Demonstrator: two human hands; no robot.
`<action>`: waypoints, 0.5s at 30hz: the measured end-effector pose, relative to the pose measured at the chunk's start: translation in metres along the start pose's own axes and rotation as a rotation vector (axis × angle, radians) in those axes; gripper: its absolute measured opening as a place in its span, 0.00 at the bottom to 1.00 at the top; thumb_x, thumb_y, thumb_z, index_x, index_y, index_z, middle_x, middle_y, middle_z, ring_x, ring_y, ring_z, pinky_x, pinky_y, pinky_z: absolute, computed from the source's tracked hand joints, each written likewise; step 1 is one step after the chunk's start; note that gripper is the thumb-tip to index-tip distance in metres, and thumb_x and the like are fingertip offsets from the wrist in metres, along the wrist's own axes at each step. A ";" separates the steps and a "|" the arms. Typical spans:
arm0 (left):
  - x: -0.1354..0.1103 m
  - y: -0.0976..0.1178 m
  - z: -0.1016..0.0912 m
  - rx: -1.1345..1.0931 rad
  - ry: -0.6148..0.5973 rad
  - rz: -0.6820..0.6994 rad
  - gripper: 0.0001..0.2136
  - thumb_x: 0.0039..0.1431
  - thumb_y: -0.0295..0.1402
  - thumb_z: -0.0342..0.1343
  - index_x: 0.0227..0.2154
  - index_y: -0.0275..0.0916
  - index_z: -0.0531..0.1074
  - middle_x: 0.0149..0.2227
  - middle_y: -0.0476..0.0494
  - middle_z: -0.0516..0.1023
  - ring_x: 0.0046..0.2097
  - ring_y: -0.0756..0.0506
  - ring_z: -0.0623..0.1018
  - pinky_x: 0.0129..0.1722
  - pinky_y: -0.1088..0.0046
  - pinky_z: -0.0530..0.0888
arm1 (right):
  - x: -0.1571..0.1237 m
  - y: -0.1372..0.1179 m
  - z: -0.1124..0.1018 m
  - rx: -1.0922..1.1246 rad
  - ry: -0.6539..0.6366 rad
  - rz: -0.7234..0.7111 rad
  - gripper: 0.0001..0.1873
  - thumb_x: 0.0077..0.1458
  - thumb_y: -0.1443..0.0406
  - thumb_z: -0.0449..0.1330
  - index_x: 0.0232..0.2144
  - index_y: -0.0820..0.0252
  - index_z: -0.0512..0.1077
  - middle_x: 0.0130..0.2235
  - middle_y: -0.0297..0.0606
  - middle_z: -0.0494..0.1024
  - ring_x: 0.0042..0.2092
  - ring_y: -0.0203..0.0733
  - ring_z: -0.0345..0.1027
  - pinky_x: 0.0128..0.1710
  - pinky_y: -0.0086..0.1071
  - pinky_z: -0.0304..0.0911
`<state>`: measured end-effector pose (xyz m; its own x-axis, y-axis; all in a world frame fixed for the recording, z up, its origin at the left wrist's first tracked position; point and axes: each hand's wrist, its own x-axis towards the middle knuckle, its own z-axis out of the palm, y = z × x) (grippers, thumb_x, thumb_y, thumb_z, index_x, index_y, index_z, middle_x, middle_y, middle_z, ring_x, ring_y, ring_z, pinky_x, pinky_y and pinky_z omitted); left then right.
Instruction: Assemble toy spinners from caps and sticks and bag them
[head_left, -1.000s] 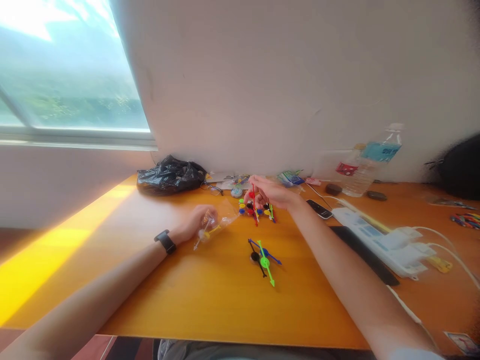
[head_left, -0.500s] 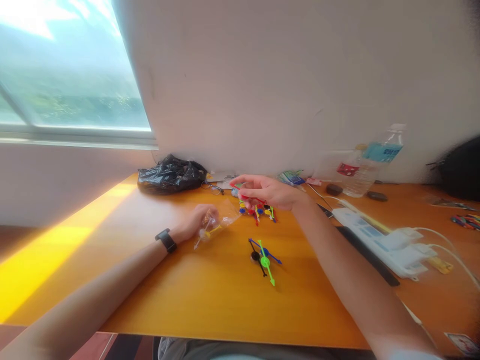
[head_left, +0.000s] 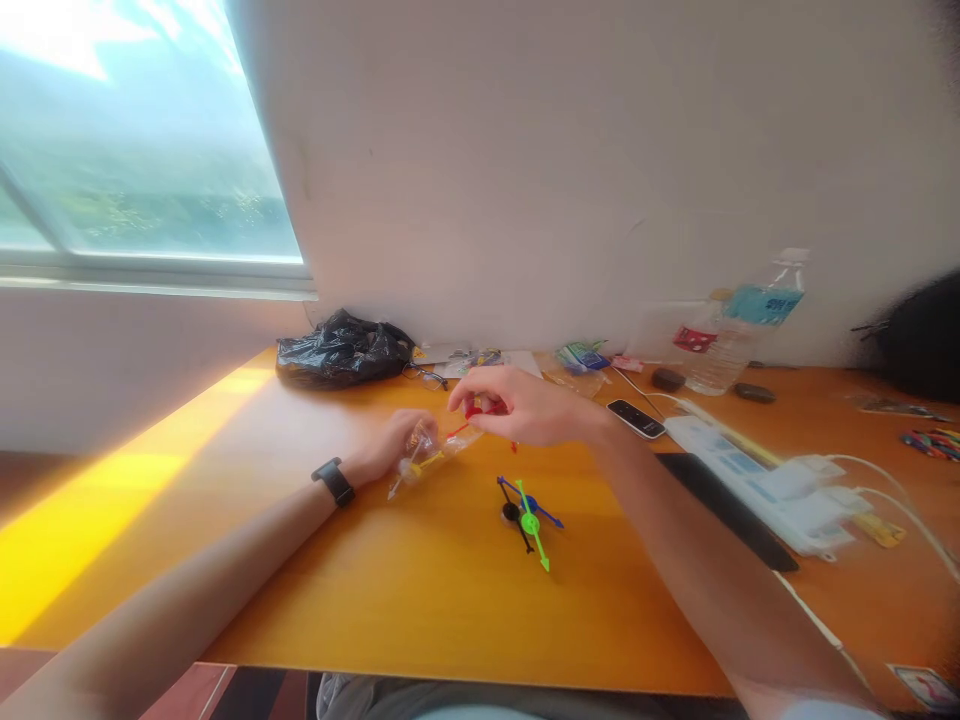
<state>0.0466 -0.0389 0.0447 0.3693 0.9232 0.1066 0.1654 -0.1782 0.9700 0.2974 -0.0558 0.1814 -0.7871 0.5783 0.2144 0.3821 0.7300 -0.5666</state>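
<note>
A person's left hand (head_left: 405, 437) clutching a clear bag (head_left: 452, 445) containing yellow and white arrows, fingers closed around it, right hand (head_left: 517, 405) pinching a red arrow (head_left: 457, 432) in a tight grip beside the bag, green (head_left: 529, 524), black (head_left: 510, 512) and blue arrows (head_left: 551, 519) lying on the desk (head_left: 360, 590).

You have two hands, left hand (head_left: 397, 440) and right hand (head_left: 521, 405). You have one red spinner (head_left: 472, 411), one clear bag (head_left: 452, 441), and at it one yellow spinner (head_left: 429, 462) and one white spinner (head_left: 406, 468). Before you lie three more: one blue spinner (head_left: 551, 519), one black spinner (head_left: 510, 513), one green spinner (head_left: 530, 524). You also have one watch (head_left: 333, 482), one black plastic bag (head_left: 337, 350), two bottles (head_left: 765, 305), one power strip (head_left: 739, 470).
</note>
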 end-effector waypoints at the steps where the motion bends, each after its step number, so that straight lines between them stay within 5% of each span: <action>1: 0.000 0.001 0.000 0.010 0.001 0.003 0.15 0.61 0.39 0.48 0.25 0.36 0.71 0.22 0.47 0.71 0.25 0.50 0.66 0.24 0.75 0.61 | 0.001 -0.002 0.002 -0.003 0.009 0.006 0.08 0.57 0.72 0.59 0.38 0.59 0.76 0.36 0.35 0.76 0.33 0.36 0.68 0.30 0.27 0.62; 8: 0.000 0.000 0.001 0.021 0.003 0.029 0.15 0.61 0.39 0.48 0.24 0.36 0.71 0.24 0.48 0.70 0.27 0.50 0.66 0.26 0.75 0.63 | 0.009 -0.004 0.017 -0.010 0.068 -0.054 0.09 0.60 0.73 0.57 0.34 0.60 0.77 0.39 0.37 0.77 0.36 0.37 0.68 0.34 0.31 0.61; 15: 0.001 -0.005 0.001 -0.052 -0.016 0.011 0.15 0.63 0.40 0.49 0.23 0.36 0.67 0.24 0.49 0.66 0.27 0.50 0.63 0.26 0.75 0.62 | 0.014 0.007 0.031 -0.060 0.047 -0.112 0.15 0.65 0.72 0.53 0.34 0.60 0.81 0.44 0.41 0.69 0.38 0.37 0.66 0.37 0.32 0.62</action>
<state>0.0468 -0.0368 0.0397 0.3858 0.9155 0.1137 0.1135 -0.1694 0.9790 0.2742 -0.0540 0.1563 -0.8038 0.5069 0.3113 0.3223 0.8109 -0.4884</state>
